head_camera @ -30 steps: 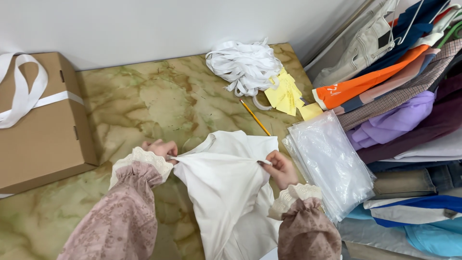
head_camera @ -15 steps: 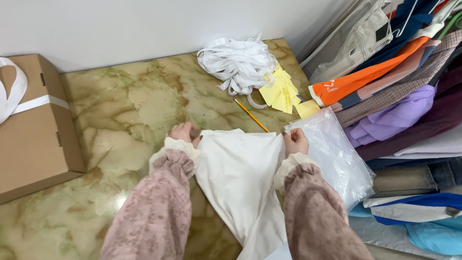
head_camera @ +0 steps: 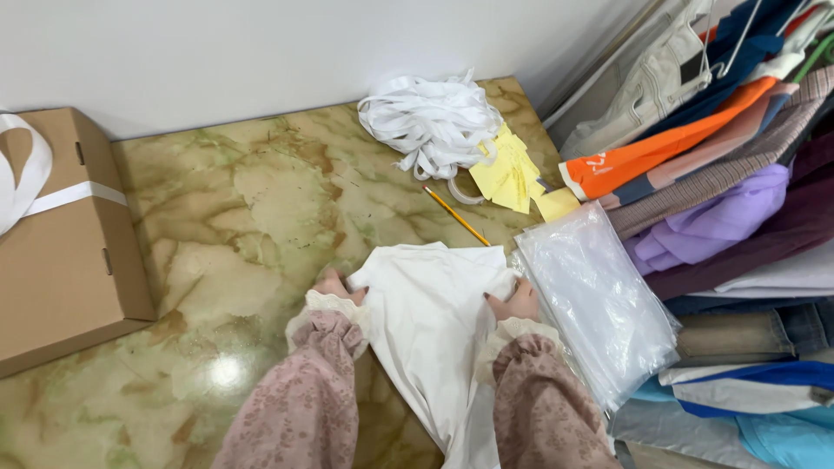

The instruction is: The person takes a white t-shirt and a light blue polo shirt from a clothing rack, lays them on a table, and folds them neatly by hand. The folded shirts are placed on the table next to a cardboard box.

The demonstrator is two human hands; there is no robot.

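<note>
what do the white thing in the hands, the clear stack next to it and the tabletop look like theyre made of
White garment: soft woven or knit cloth, matte; it creases and drapes. Clear stack: thin plastic bags, glossy, see-through, crinkled. Tabletop: polished marble or a marble-look laminate, green-tan veining with a lamp glare; which one can't be told.

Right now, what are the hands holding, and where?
Both hands hold the white cloth by its top edge: the left hand at the left corner, the right hand at the right corner.

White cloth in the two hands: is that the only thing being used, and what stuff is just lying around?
In use: white cloth, left hand, right hand.

Lying about: pencil, yellow notes, white straps, clear bags, cardboard box, clothes pile.
</note>
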